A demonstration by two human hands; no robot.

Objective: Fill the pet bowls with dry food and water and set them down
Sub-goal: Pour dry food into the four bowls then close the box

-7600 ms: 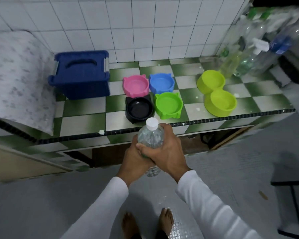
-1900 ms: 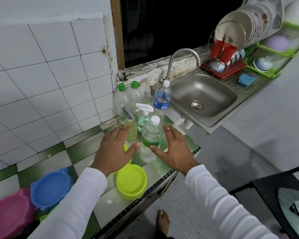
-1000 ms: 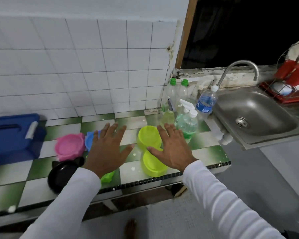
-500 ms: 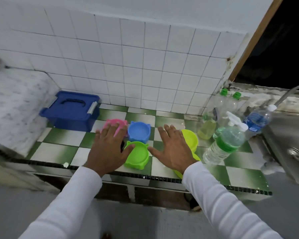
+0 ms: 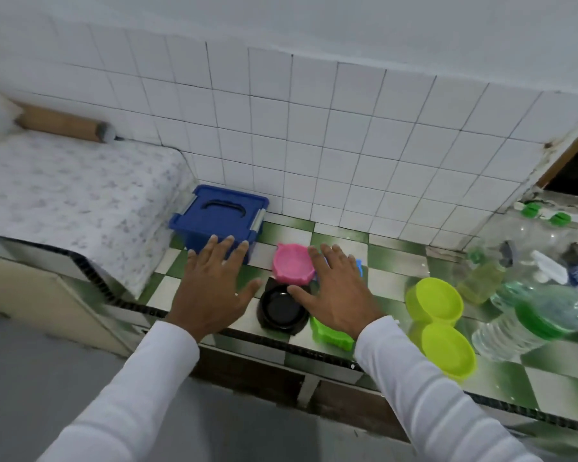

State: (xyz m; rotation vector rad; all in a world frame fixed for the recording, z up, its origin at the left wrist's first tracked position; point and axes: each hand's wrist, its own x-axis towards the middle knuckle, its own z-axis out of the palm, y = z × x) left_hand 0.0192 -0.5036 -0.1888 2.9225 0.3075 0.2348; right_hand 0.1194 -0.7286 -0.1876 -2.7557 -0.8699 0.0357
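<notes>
Both hands are held flat above the tiled surface (image 5: 377,285), fingers spread and gripping nothing. The left hand (image 5: 211,288) now hovers at the front edge of the blue box (image 5: 219,218); the right hand (image 5: 337,288) hangs over the cluster of small bowls. Half a second earlier both hands were over the green and yellow-green bowls, and about a second before that they had just let go of the capped water bottle (image 5: 531,318), which stands at the far right among other bottles. The shift to the left suggests that the water has been staged and the next step concerns the blue box, probably the dry-food store, though its lid is shut and its contents cannot be seen.

Containers: the pink bowl (image 5: 292,265) and the black bowl (image 5: 282,310) show bare interiors, with neither food nor water. The blue bowl (image 5: 357,266) and the green bowl (image 5: 331,333) are largely hidden by the right hand and sleeve, so their contents cannot be judged. The yellow-green double bowl (image 5: 441,321) appears empty in both wells. The water bottle looks partly full and is still capped. Judged from this, filling has not begun; all bowls remain on the surface, none yet set down for a pet.
</notes>
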